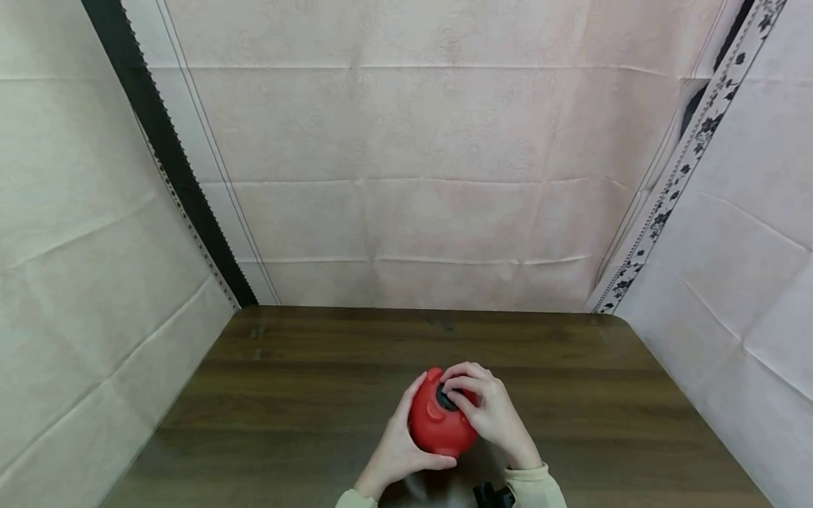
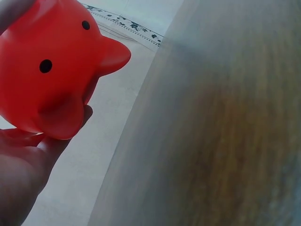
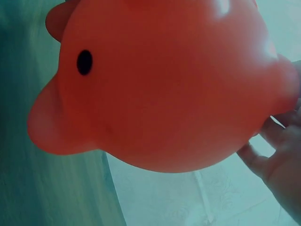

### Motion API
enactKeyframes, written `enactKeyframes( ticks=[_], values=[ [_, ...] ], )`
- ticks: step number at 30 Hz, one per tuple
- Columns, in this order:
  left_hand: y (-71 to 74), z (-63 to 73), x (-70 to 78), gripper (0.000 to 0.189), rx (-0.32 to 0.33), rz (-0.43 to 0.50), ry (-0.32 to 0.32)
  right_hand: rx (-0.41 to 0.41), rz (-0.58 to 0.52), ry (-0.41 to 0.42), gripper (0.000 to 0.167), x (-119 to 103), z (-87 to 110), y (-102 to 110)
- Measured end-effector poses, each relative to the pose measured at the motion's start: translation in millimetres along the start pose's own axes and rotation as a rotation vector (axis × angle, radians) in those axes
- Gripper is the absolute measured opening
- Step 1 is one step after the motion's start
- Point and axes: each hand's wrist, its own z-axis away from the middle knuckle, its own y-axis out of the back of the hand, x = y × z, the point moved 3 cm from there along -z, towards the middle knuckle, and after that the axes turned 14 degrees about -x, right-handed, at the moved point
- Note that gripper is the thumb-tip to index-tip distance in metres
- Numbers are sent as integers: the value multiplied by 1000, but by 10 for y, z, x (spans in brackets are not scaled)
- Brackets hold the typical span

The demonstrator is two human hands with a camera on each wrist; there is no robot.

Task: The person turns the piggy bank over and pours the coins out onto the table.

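A round red piggy bank [image 1: 438, 423] is held over the front of the table with its underside and black plug [image 1: 447, 399] turned up. My left hand [image 1: 405, 444] grips it from the left, thumb along the near side and fingers along the far left. Thumb and fingertips of my right hand [image 1: 492, 409] pinch at the plug, partly covering it. In the left wrist view, the piggy bank's face [image 2: 66, 52] shows two black eyes and a snout pointing toward the table. The right wrist view shows its smooth side and one eye [image 3: 84, 62].
A dark brown wooden table [image 1: 317, 395] lies under the hands. White cloth sheets hang at the back [image 1: 413, 176], left [image 1: 82, 247] and right [image 1: 730, 282]. A black camera mount [image 1: 494, 495] sits at my right wrist by the pale sleeve [image 1: 536, 487].
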Motion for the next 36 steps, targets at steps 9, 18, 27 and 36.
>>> enactKeyframes(
  ticks=[9, 18, 27, 36],
  values=[
    [2, 25, 39, 107, -34, 16, -36, -50, -83, 48, 19, 41, 16, 13],
    [24, 52, 29, 108, -66, -22, -62, -57, -52, 164, 20, 7, 40, 26],
    [23, 34, 14, 107, -93, -26, -83, -93, -37, 167, 21, 39, 63, 48],
    [6, 28, 5, 106, -164, 76, -71, -137, -55, 240, 22, -212, 35, 196]
  ],
)
